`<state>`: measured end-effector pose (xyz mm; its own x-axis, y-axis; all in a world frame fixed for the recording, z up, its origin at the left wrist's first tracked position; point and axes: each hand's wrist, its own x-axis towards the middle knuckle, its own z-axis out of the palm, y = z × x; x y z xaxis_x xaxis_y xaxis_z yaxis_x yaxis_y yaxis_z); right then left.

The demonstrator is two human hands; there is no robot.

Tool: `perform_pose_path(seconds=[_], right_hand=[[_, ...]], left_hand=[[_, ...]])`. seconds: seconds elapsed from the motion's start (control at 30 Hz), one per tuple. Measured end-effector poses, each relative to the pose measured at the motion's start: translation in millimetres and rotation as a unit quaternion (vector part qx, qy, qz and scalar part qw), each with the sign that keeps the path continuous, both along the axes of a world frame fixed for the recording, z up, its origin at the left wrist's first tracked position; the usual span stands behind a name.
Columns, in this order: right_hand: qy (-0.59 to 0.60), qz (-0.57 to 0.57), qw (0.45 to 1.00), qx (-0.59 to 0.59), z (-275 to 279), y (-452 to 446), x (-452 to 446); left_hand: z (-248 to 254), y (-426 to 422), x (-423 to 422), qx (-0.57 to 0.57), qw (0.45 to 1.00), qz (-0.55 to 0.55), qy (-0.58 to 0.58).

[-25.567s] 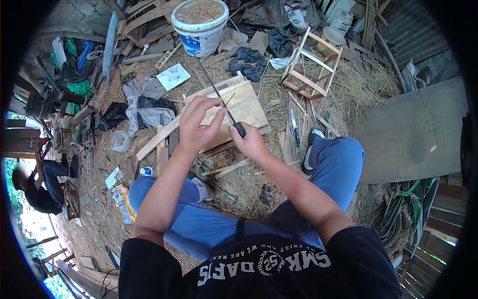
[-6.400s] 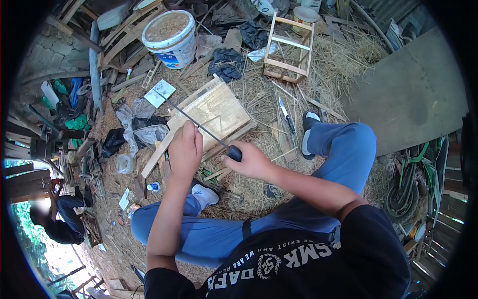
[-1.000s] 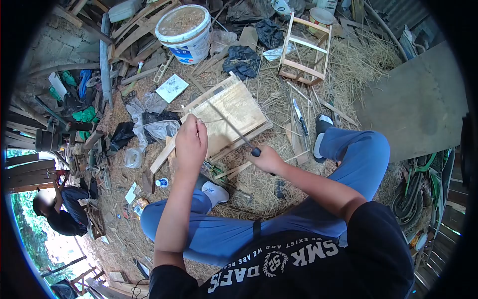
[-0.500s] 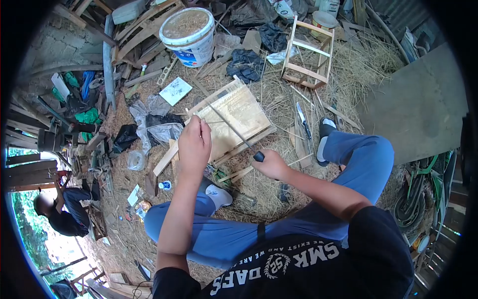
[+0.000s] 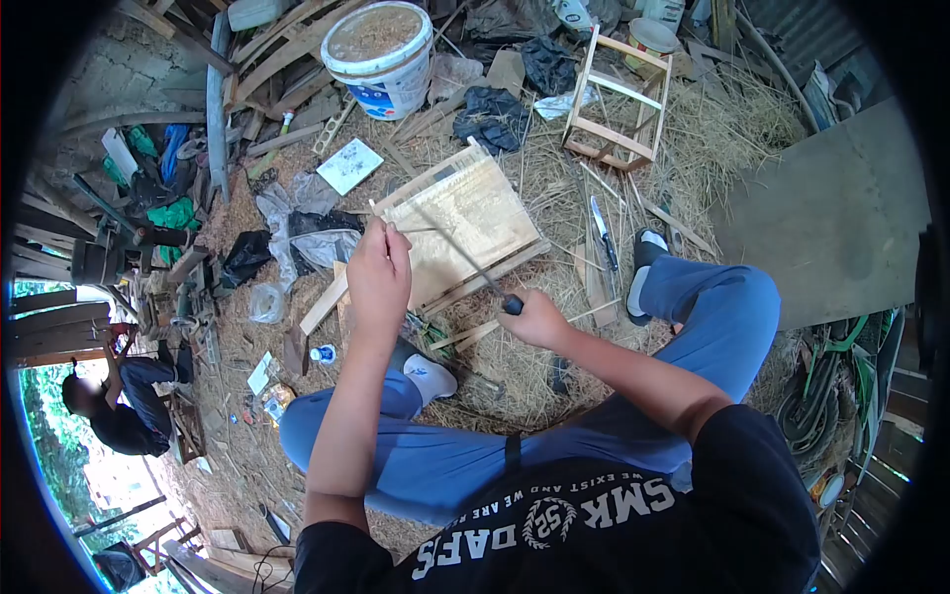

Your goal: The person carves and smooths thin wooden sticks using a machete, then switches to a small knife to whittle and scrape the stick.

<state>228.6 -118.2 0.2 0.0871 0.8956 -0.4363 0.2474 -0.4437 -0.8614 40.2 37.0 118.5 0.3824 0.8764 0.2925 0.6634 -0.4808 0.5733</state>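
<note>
My left hand (image 5: 379, 272) is closed in a pinch around a thin stick (image 5: 421, 231), whose end juts out to the right. My right hand (image 5: 539, 319) grips the black handle of a long, narrow-bladed tool (image 5: 460, 247). Its metal blade slants up and left, passing close to the stick; whether they touch I cannot tell. Beneath both lies a pale wooden board (image 5: 485, 213) with strips along its edges, flat on the straw-covered ground.
A knife (image 5: 603, 233) lies right of the board. Behind stand a white bucket (image 5: 381, 64) and a small wooden frame (image 5: 618, 99). A large flat sheet (image 5: 821, 218) lies at the right. Another person (image 5: 124, 401) sits at the far left.
The view has shifted slightly. My left hand, still pinching the stick, has moved a little left and down. My right hand keeps its grip on the tool, nearly in place.
</note>
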Motion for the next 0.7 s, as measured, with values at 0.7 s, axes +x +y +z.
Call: perform_pose_path(seconds=[0.7], right_hand=[[-0.003,0.011,1.000,0.021,-6,0,10]], left_hand=[[-3,-3,-10,-0.003,1.000,-0.024,-0.021]])
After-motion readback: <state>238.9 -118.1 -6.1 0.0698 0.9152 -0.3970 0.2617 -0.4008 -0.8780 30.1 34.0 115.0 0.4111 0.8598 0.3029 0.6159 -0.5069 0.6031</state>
